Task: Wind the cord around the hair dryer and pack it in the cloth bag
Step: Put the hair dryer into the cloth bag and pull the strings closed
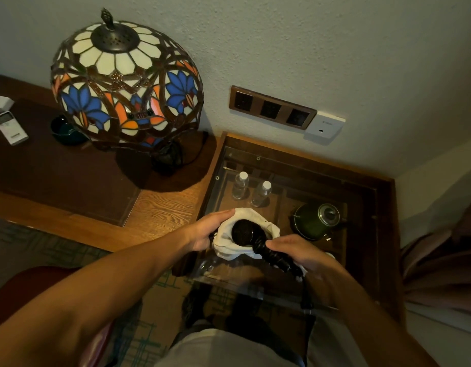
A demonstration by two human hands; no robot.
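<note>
- wood-grain surface [160, 205] runs along the wall on your left, with a dark mat laid on it.
- stained-glass lamp [125, 83] stands on that mat, its shade patterned in blue and orange flowers.
- glass top [255, 284] covers the lower cabinet in front of you; beneath the glass you can see two water bottles [251, 190] side by side and a green kettle [317, 221] to their right.
- your cloth bag [235, 250], white and bunched, sits on the glass top with its mouth open upward.
- your hair dryer [246, 233] is black; its head is down inside the bag's mouth while the handle sticks out toward your right, over the bag's rim.
- the cord [272, 254] is wound in coils round the handle, and its loose end with the plug hangs down past the near edge of the glass.
- your left hand [205, 231] holds the bag's left side, fingers laid fairly straight along the cloth and thumb tucked under the rim.
- your right hand [300, 252] grips the wound handle, fingers curled over it.
- a socket panel [271, 108] is on the wall above the cabinet; a white remote [10, 127] lies far left.
</note>
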